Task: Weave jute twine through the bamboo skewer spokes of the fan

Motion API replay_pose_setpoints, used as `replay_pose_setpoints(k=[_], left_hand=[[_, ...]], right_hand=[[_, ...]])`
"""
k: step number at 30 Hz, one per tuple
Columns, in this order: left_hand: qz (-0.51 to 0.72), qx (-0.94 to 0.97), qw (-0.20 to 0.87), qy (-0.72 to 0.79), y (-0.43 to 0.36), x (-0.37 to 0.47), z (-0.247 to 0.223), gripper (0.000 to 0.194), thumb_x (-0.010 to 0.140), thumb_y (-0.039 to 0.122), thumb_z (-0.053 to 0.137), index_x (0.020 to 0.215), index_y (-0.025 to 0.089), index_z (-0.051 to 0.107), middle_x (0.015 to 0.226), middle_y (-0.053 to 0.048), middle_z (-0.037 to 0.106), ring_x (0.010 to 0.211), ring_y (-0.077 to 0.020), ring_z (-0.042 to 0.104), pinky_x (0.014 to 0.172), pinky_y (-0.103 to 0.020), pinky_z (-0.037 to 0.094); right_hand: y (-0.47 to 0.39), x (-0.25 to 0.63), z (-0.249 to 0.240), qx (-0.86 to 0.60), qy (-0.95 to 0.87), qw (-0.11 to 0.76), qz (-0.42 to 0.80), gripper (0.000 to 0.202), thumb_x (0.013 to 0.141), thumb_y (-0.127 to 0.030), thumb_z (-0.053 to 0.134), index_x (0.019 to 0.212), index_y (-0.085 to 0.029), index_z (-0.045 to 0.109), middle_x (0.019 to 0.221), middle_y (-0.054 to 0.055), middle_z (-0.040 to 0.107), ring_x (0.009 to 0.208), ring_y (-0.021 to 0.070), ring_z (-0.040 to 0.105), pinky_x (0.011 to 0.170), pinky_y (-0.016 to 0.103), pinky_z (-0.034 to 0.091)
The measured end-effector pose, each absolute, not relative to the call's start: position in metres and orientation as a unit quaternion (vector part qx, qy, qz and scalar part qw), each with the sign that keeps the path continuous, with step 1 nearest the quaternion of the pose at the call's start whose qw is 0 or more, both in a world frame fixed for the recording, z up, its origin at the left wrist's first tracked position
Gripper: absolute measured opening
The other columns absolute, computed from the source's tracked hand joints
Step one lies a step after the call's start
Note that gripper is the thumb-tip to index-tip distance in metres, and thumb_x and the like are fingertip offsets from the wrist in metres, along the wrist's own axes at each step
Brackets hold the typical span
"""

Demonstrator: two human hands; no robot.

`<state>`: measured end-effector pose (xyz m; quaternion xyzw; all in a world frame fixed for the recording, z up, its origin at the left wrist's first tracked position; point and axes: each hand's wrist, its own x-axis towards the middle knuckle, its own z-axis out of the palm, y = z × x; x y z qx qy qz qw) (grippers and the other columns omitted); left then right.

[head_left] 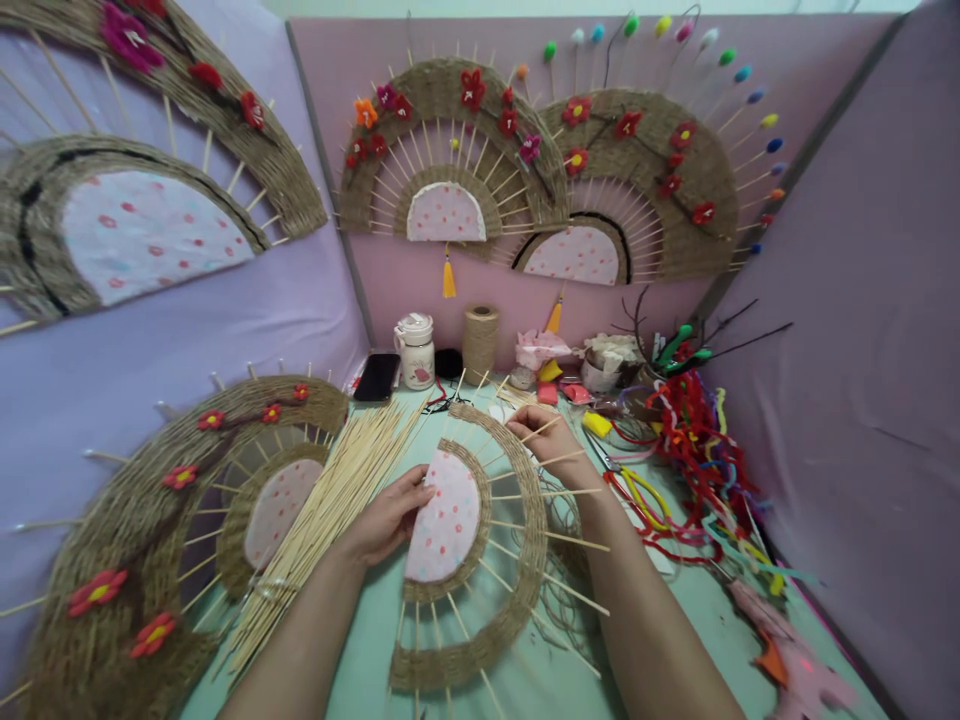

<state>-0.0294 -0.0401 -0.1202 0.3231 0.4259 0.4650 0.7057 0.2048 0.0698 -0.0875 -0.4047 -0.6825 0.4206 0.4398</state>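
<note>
A half-round woven fan (531, 520) of twine over thin wooden sticks stands on its side, its curved edge to the right. Pink-dotted white fabric (450, 515) covers its inner half-disc. My left hand (390, 515) grips the fan at the straight edge of that fabric, thumb in front. At the fan's upper right, my right hand (544, 437) has its fingers pinched together by the outer woven band, among the stick ends. What lies between those fingertips is too small to make out. Loose twine (559, 600) curls on the table behind the fan, beside my right forearm.
A bundle of thin sticks (322, 510) lies to the left, before a flowered fan (135, 520). Yellow-handled scissors (645, 497) and tangled red pipe cleaners (690, 450) are on the right. Behind stand a twine spool (480, 345), a white jar (416, 355) and a phone (377, 377).
</note>
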Motion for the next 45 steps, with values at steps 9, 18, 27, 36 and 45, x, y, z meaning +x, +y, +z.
replay_pose_setpoints(k=[9, 18, 27, 36, 45], left_hand=[[0.427, 0.395, 0.715, 0.389, -0.003, -0.032, -0.081, 0.038, 0.069, 0.029, 0.073, 0.104, 0.015, 0.067, 0.093, -0.011, 0.071, 0.077, -0.0194, 0.066, 0.065, -0.026, 0.048], [0.426, 0.364, 0.798, 0.224, 0.031, -0.012, -0.076, 0.059, 0.072, 0.041, 0.067, 0.125, 0.017, 0.057, 0.119, -0.016, 0.064, 0.107, -0.0319, 0.061, 0.08, -0.044, 0.051], [0.368, 0.352, 0.839, 0.19, 0.038, -0.015, -0.087, 0.047, 0.084, 0.028, 0.053, 0.128, 0.013, 0.052, 0.117, -0.017, 0.065, 0.1, -0.0261, 0.064, 0.078, -0.04, 0.052], [0.439, 0.395, 0.684, 0.429, 0.025, -0.004, -0.059, 0.037, 0.07, 0.023, 0.073, 0.105, 0.016, 0.063, 0.089, -0.005, 0.066, 0.075, -0.013, 0.062, 0.068, -0.026, 0.047], [0.494, 0.594, 0.345, 0.533, 0.01, 0.015, -0.048, 0.06, 0.077, 0.024, 0.062, 0.133, 0.032, 0.044, 0.115, -0.006, 0.052, 0.085, -0.0139, 0.058, 0.072, -0.028, 0.048]], right_hand=[[0.051, 0.199, -0.07, -0.373, -0.69, 0.417, 0.459, 0.018, 0.073, -0.035, 0.059, 0.066, -0.019, 0.057, 0.059, -0.002, 0.05, 0.055, 0.011, 0.042, 0.052, 0.025, 0.035], [0.043, 0.203, -0.06, -0.382, -0.706, 0.41, 0.434, 0.016, 0.077, -0.032, 0.061, 0.071, -0.018, 0.061, 0.066, -0.001, 0.056, 0.062, 0.0126, 0.048, 0.061, 0.027, 0.039], [0.049, 0.212, -0.057, -0.371, -0.694, 0.419, 0.454, 0.012, 0.071, -0.029, 0.066, 0.072, -0.017, 0.062, 0.066, -0.002, 0.057, 0.063, 0.0123, 0.047, 0.061, 0.026, 0.037], [0.055, 0.226, -0.059, -0.344, -0.637, 0.457, 0.517, 0.016, 0.07, -0.031, 0.069, 0.076, -0.019, 0.061, 0.069, -0.003, 0.056, 0.062, 0.0103, 0.045, 0.059, 0.025, 0.034], [0.051, 0.225, -0.058, -0.34, -0.658, 0.444, 0.505, 0.012, 0.072, -0.03, 0.068, 0.075, -0.019, 0.064, 0.068, -0.002, 0.057, 0.062, 0.011, 0.046, 0.06, 0.025, 0.036]])
